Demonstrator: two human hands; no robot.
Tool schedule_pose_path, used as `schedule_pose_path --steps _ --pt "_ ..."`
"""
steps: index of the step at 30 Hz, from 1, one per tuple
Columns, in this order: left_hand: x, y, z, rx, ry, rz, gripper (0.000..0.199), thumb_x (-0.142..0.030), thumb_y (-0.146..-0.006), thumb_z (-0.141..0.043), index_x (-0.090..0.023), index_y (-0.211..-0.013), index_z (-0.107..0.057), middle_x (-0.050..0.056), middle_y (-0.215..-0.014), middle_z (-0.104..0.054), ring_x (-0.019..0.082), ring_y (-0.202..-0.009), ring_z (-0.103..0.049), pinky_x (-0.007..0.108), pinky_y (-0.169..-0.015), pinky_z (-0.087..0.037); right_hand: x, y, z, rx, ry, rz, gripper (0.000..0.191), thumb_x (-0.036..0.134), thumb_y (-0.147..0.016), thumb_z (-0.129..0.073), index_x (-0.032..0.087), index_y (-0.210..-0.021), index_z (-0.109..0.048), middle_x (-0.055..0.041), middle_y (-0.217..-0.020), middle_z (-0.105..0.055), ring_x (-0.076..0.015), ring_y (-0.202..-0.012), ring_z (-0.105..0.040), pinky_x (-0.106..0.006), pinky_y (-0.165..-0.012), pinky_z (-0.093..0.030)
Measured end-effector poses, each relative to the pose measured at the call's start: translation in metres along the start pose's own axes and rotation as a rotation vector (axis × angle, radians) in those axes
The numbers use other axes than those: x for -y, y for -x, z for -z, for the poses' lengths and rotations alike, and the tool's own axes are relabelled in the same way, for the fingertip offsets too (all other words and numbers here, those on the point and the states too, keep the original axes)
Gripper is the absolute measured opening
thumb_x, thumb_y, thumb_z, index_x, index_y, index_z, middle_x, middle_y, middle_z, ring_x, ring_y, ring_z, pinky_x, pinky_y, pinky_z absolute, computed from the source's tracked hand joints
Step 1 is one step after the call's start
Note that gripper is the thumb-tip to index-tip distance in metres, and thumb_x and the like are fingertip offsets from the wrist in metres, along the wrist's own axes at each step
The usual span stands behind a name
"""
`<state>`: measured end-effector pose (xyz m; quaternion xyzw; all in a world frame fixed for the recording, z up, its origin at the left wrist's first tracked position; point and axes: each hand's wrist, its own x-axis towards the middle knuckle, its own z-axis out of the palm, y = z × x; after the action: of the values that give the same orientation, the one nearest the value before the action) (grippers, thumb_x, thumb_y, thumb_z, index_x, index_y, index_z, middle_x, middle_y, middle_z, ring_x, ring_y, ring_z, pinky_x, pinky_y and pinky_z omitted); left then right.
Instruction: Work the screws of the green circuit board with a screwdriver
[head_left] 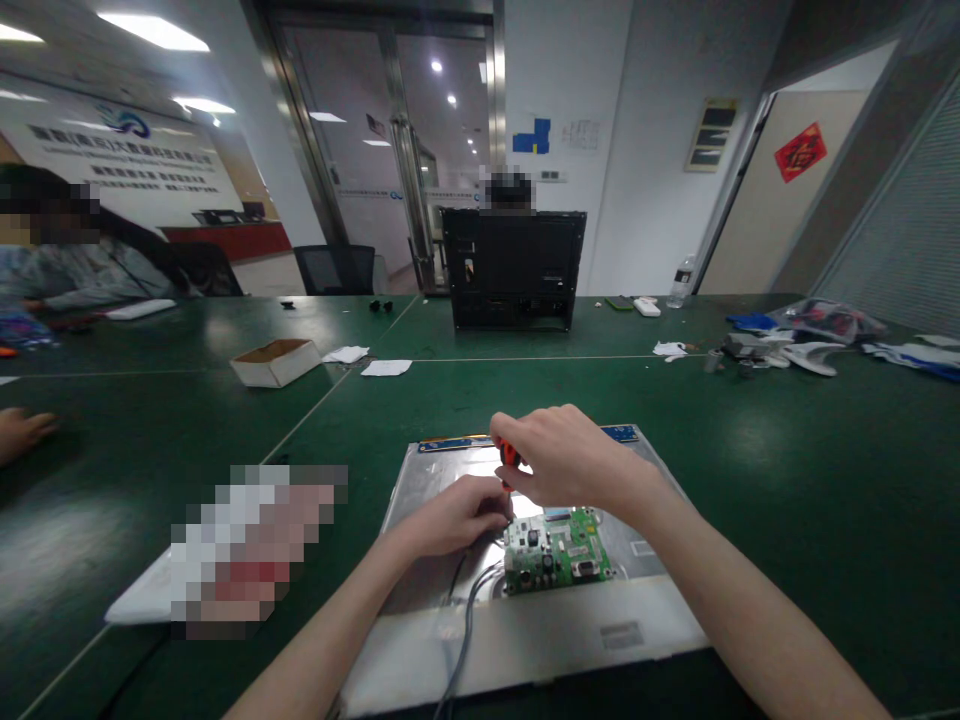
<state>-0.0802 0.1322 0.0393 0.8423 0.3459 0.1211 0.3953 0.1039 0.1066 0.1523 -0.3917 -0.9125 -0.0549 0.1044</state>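
My right hand is wrapped around the red and black handle of a screwdriver, which points downward. Its tip meets the upper left corner of a green circuit board, where fingers partly hide it. At that same corner the fingertips of my left hand are pinched together; what they hold, if anything, is hidden. The board lies on the silvery metal back of a flat display panel. Grey cables run from the board's left side toward the panel's near edge. A thin blue circuit strip lines the panel's far edge.
Left of the panel lies a white packet, partly blurred out. Farther back are an open cardboard box, paper scraps and a black monitor. Another person's hand rests at the left. Bags and metal parts lie at right.
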Motion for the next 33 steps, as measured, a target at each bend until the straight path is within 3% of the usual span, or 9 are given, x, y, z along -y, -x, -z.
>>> schedule_pose_path --steps 4,8,11,15,22,29,33 --pt "-0.007 0.001 0.002 -0.017 -0.036 0.015 0.009 -0.014 -0.078 -0.053 -0.016 -0.079 -0.062 0.002 -0.08 -0.062 0.017 -0.074 -0.056 0.026 -0.068 -0.043 -0.001 -0.002 -0.001 0.01 0.007 -0.027 0.025 0.043 -0.086 -0.053 0.018 -0.087 -0.055 -0.0046 -0.074 -0.067 -0.0154 -0.06 -0.057 -0.028 -0.049 -0.018" --pt "-0.004 0.0 0.002 -0.012 0.007 0.004 0.009 -0.015 -0.078 -0.053 -0.016 -0.081 -0.061 0.001 -0.079 -0.063 0.017 -0.074 -0.056 0.026 -0.068 -0.044 -0.001 0.0 0.0 0.012 -0.099 0.031 0.023 0.036 -0.084 -0.056 0.019 -0.1 -0.053 -0.005 -0.09 -0.068 -0.0162 -0.07 -0.06 -0.027 -0.051 -0.023" --pt "0.002 -0.002 0.001 -0.007 0.031 -0.012 0.007 -0.016 -0.077 -0.054 -0.017 -0.081 -0.06 0.0 -0.076 -0.062 0.017 -0.072 -0.055 0.026 -0.066 -0.043 -0.001 0.002 0.001 0.031 -0.144 0.047 0.028 0.028 -0.082 -0.054 0.017 -0.107 -0.05 -0.0053 -0.091 -0.068 -0.0167 -0.07 -0.06 -0.027 -0.052 -0.026" --pt "0.004 -0.002 0.0 -0.012 0.013 -0.006 0.006 -0.016 -0.078 -0.053 -0.017 -0.08 -0.06 0.001 -0.076 -0.062 0.016 -0.071 -0.056 0.026 -0.064 -0.042 -0.001 0.001 -0.001 0.01 -0.123 0.015 0.026 0.024 -0.083 -0.05 0.017 -0.108 -0.048 -0.0039 -0.086 -0.068 -0.0164 -0.065 -0.059 -0.027 -0.05 -0.023" --pt "-0.006 0.001 0.003 -0.015 -0.022 0.016 0.009 -0.014 -0.078 -0.052 -0.016 -0.08 -0.061 0.002 -0.077 -0.062 0.017 -0.073 -0.058 0.027 -0.066 -0.043 -0.003 -0.002 -0.001 0.016 -0.033 0.003 0.02 0.036 -0.084 -0.054 0.02 -0.095 -0.052 -0.0016 -0.078 -0.066 -0.0145 -0.062 -0.055 -0.027 -0.049 -0.019" --pt "-0.004 0.001 0.003 -0.022 -0.041 -0.002 0.009 -0.015 -0.079 -0.053 -0.016 -0.081 -0.061 0.001 -0.077 -0.062 0.017 -0.072 -0.056 0.026 -0.065 -0.041 -0.006 0.002 0.002 0.015 -0.082 0.048 0.014 0.026 -0.083 -0.051 0.019 -0.095 -0.05 -0.0024 -0.084 -0.067 -0.0139 -0.064 -0.054 -0.027 -0.05 -0.02" --pt "0.0 0.0 0.001 -0.015 -0.012 -0.01 0.007 -0.016 -0.078 -0.053 -0.016 -0.081 -0.059 0.0 -0.074 -0.06 0.015 -0.069 -0.054 0.024 -0.061 -0.039 -0.007 0.003 0.002 0.034 -0.138 0.091 0.021 0.021 -0.08 -0.052 0.019 -0.1 -0.048 -0.0034 -0.089 -0.066 -0.0143 -0.067 -0.054 -0.026 -0.051 -0.022"
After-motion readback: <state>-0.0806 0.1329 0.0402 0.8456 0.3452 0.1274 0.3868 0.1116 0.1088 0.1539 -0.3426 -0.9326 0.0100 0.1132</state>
